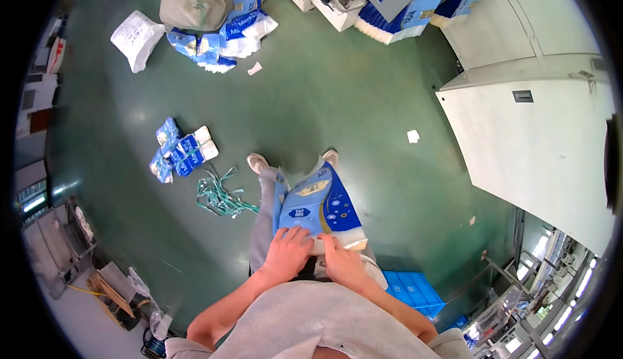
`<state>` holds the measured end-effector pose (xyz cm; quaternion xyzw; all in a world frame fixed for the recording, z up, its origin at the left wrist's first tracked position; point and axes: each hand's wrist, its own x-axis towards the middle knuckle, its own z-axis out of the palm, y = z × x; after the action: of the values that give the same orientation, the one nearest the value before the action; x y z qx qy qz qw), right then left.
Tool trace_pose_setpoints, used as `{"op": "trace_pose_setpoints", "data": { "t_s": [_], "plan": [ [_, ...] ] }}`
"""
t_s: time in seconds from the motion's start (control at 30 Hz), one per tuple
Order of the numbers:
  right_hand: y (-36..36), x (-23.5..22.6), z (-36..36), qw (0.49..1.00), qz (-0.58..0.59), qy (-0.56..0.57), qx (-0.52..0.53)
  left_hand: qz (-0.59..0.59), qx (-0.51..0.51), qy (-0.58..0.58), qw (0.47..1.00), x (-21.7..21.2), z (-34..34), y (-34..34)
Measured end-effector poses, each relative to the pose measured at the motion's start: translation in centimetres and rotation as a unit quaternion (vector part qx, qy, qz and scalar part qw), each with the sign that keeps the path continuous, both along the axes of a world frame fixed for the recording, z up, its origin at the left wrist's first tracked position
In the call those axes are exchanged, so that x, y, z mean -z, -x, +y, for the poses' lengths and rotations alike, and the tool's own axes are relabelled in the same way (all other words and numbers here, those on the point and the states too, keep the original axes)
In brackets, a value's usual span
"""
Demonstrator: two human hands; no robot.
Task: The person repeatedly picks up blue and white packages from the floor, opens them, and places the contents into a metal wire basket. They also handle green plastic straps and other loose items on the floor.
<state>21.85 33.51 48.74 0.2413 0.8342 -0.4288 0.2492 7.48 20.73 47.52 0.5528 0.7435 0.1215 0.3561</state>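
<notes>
Two bare hands pressed on a blue and white tissue pack (319,208), held upright against the thighs, above both shoes. Left hand (286,250) flat on the pack's near left corner, fingers spread and released, forearm bent in from below. Right hand (342,259) just beside it on the near right edge, fingers curled over the white end (grip partly hidden). Left of the pack, green straps (222,195) and loose smaller blue packs (182,152) on the floor (337,93); behind its right, a blue crate (412,291).
</notes>
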Motion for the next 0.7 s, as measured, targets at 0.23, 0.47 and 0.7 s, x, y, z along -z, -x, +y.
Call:
{"op": "trace_pose_setpoints", "data": {
  "t_s": [0.23, 0.47, 0.7],
  "plan": [
    [-1.3, -1.0, 3.8, 0.997, -0.003, -0.057, -0.048, -0.042, -0.041, 0.029, 0.998, 1.2, 3.3, -3.7],
    [-2.7, -2.4, 2.1, 0.987, 0.054, -0.146, -0.039, 0.107, -0.057, -0.087, 0.989, 2.7, 3.8, -5.1],
    [1.8, -9.7, 4.7, 0.923, 0.197, -0.276, -0.182, 0.181, -0.083, -0.159, 0.967, 1.0, 3.6, -3.2]
  ]
}}
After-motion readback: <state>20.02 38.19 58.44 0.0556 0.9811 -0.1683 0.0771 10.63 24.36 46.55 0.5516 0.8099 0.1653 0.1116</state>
